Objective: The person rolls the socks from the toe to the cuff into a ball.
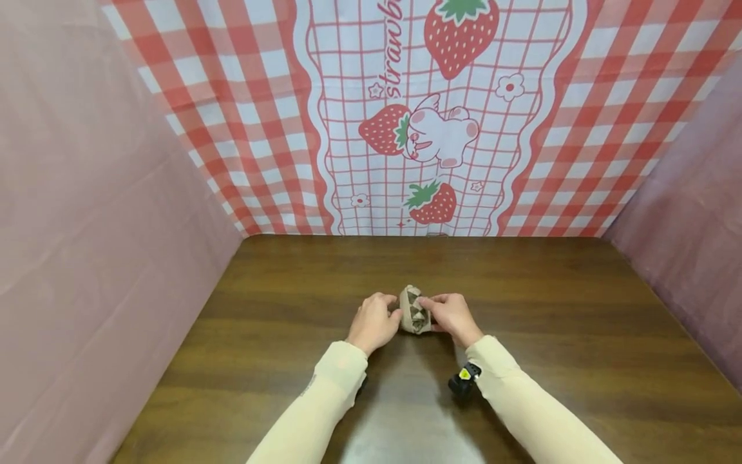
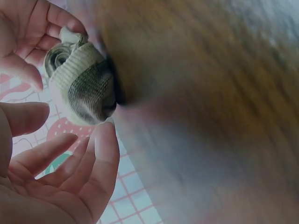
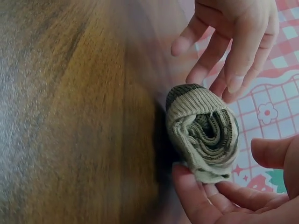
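A rolled-up sock, ribbed beige with a dark green pattern, sits on the table between the two hands. Its coiled end faces the right wrist camera, where the spiral layers of the sock show. My right hand is at its right side; in the right wrist view the fingertips touch the roll's edge while the thumb stands apart. On the other side is my left hand, its fingers loosely bent. The left wrist view puts a left fingertip close against the sock, with the left thumb clear of it.
A brown wood-grain table spreads around the hands. Behind it hangs a red-and-white checked cloth with strawberry prints. Plain pinkish cloths close off the left and right sides. A small black device is strapped at the right wrist.
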The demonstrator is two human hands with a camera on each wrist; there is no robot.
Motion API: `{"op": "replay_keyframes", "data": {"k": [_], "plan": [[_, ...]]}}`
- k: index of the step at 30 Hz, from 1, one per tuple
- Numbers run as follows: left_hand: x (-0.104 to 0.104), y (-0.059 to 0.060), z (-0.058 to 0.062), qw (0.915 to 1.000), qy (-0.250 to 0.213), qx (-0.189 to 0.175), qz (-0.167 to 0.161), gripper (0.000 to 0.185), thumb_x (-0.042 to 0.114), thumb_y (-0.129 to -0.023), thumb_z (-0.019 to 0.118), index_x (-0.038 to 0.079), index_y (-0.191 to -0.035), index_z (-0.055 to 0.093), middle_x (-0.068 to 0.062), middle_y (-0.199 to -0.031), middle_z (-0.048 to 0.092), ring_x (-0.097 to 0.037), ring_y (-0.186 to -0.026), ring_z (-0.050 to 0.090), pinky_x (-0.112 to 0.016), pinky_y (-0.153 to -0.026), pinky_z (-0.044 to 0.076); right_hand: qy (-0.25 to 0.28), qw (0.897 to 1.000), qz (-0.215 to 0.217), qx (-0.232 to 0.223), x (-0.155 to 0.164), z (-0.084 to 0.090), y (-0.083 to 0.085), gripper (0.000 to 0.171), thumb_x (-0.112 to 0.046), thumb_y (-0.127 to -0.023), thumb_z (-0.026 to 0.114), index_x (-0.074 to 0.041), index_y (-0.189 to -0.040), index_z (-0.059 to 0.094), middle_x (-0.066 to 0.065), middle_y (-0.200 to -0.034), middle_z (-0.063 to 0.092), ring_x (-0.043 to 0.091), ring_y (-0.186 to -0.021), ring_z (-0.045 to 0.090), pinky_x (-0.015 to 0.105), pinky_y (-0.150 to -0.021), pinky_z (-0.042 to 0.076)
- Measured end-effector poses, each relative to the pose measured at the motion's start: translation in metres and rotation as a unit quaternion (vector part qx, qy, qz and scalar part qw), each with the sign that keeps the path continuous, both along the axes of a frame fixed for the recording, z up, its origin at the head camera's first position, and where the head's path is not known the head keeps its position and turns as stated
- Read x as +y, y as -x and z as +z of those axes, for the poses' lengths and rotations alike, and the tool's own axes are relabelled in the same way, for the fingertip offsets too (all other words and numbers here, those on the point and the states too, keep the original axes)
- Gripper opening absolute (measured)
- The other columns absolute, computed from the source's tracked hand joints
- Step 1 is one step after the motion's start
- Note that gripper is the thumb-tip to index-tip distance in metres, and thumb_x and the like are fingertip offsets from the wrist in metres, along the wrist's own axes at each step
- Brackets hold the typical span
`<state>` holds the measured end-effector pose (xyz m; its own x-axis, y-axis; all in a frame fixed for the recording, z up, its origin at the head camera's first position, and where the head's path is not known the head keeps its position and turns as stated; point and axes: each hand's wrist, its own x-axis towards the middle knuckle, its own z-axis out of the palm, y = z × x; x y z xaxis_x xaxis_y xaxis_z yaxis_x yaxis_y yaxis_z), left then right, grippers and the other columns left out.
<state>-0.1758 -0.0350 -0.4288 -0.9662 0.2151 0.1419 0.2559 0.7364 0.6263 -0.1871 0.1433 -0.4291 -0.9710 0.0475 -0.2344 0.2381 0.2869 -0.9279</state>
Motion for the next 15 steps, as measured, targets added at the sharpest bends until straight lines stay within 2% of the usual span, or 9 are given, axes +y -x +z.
{"op": "replay_keyframes", "data": {"k": [4,7,12,15], "plan": [[-0.003,0.003,0.005,1.0,-0.001,0.002,0.001,0.033,0.02,-0.095,0.065,0.002,-0.123,0.068,-0.012,-0.121,0.064,-0.027,-0.102,0.065,-0.042,-0.089,0.051,-0.023,1.0,0.005,0.009,0.006,0.005,0.002,0.04,-0.021,-0.097,0.061,0.015,-0.116,0.062,0.028,-0.117,0.062,0.024,-0.089,0.065,0.035,-0.072,0.057],[-0.006,0.005,0.008,1.0,0.001,0.004,0.002,0.033,0.02,-0.096,0.064,0.004,-0.124,0.067,-0.012,-0.122,0.063,-0.026,-0.101,0.065,-0.043,-0.087,0.051,-0.064,0.997,0.01,0.032,0.012,0.008,0.001,0.041,-0.021,-0.098,0.059,0.015,-0.118,0.062,0.03,-0.12,0.061,0.033,-0.097,0.066,0.041,-0.081,0.055],[-0.019,0.006,0.012,0.9999,0.008,0.011,0.006,0.034,0.021,-0.097,0.062,0.006,-0.127,0.065,-0.012,-0.125,0.062,-0.03,-0.108,0.063,-0.047,-0.089,0.05,-0.174,0.98,0.013,0.093,0.026,0.015,-0.004,0.043,-0.023,-0.098,0.058,0.012,-0.122,0.061,0.029,-0.119,0.063,0.041,-0.111,0.06,0.049,-0.093,0.047],[-0.032,0.007,0.015,0.9995,0.017,0.025,0.014,0.034,0.021,-0.097,0.062,0.005,-0.127,0.066,-0.012,-0.125,0.063,-0.032,-0.113,0.06,-0.05,-0.09,0.049,-0.214,0.968,0.005,0.129,0.037,0.02,-0.006,0.043,-0.022,-0.097,0.059,0.012,-0.122,0.061,0.027,-0.113,0.066,0.041,-0.107,0.061,0.05,-0.092,0.046]]}}
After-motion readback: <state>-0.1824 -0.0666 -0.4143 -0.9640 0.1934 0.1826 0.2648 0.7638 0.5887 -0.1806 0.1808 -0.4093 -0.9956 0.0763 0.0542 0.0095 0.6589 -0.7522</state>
